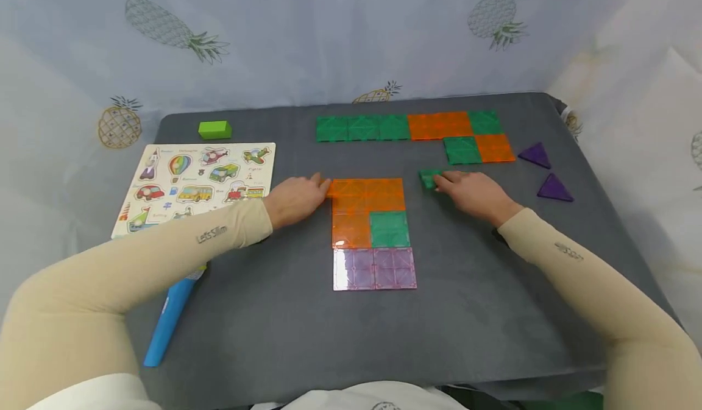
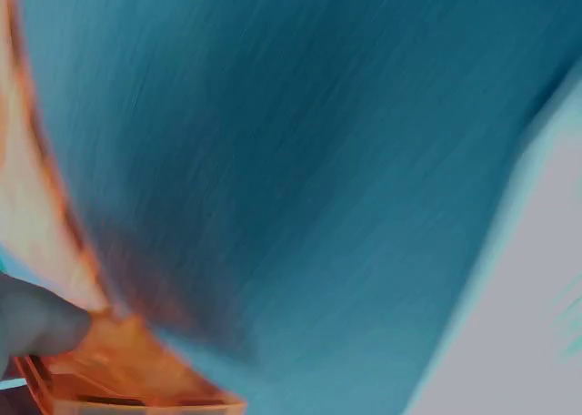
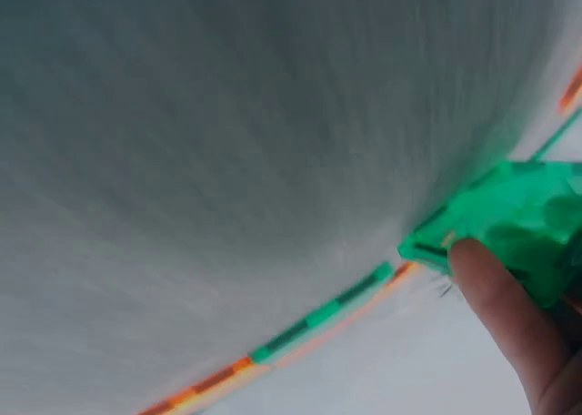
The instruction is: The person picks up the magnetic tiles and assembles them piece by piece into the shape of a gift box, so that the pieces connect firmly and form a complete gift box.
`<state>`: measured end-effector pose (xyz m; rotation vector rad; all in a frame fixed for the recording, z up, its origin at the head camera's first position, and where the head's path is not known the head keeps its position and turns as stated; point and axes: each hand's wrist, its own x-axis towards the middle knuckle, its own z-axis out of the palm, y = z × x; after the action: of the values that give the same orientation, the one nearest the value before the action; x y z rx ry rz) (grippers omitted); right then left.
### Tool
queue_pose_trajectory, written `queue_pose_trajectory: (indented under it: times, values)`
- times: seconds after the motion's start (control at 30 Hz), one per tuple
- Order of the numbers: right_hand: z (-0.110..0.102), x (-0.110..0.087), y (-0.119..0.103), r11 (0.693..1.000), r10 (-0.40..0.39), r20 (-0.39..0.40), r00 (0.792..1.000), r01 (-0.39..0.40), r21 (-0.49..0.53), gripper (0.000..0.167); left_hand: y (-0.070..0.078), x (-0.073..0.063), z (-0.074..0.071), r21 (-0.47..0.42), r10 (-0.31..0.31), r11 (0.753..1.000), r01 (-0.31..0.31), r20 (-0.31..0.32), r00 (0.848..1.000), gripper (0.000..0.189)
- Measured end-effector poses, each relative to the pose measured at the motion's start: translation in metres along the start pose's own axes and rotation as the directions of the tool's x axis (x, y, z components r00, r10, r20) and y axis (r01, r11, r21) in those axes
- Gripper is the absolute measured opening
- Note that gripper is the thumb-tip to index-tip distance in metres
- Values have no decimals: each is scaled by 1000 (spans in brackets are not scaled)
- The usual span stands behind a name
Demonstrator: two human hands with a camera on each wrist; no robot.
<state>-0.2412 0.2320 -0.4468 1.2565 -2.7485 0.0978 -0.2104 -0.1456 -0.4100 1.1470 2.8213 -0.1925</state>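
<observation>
My left hand (image 1: pixel 298 200) pinches an orange square magnetic tile (image 1: pixel 348 194) at the upper left corner of a flat block of tiles. In the left wrist view its thumb (image 2: pixel 45 322) lies on the translucent orange plastic. Lower in the block sit a green tile (image 1: pixel 390 229) and two pale purple tiles (image 1: pixel 395 268). To the right, my right hand (image 1: pixel 474 194) grips a green magnetic tile (image 1: pixel 429 178), tilted and apart from the block. The right wrist view shows a finger (image 3: pixel 500 306) against this green tile (image 3: pixel 509 210), its far side partly hidden by the hand.
Along the back runs a row of green and orange tiles (image 1: pixel 364 128). Two purple triangles (image 1: pixel 555 187) lie at the right. A wooden vehicle puzzle board (image 1: pixel 203 166), a light green block (image 1: pixel 215 130) and a blue stick-like object (image 1: pixel 172 318) are on the left.
</observation>
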Motion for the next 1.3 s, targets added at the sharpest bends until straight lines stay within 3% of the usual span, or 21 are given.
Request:
queue_pose_trajectory:
  times: [0.1,0.23,0.33,0.43,0.53,0.7,0.9,1.1,1.3]
  values:
    - [2,-25,-13,998,-47,-30,998,46,-31,35,12,-26,11,9,13,1000,-13,-3,1000,36]
    - [3,-48,-35,995,-95,-42,995,93,-41,42,36,-52,23,61,73,996,-71,-41,996,38]
    - [4,-57,-54,988,-143,-39,989,141,-55,43,52,-66,28,69,78,995,-74,-60,995,42]
    - [4,-60,-71,986,-163,-24,986,162,-46,39,62,-72,30,51,45,998,-43,-50,998,56]
    - [3,-58,-84,990,-139,-13,990,138,-22,40,70,-73,30,8,-2,1000,2,-24,1000,73]
    - [3,-46,-96,999,-41,28,999,41,-8,45,81,-67,31,-96,-100,989,108,93,991,95]
    - [4,-30,-90,999,25,41,999,-26,25,40,77,-51,31,-149,-155,973,179,159,975,96]
    - [6,-10,-76,996,66,71,995,-69,54,39,56,-35,29,-138,-161,974,178,125,979,80]
    - [7,-1,-64,993,75,69,995,-81,91,42,39,-28,25,-120,-118,985,124,62,991,62]
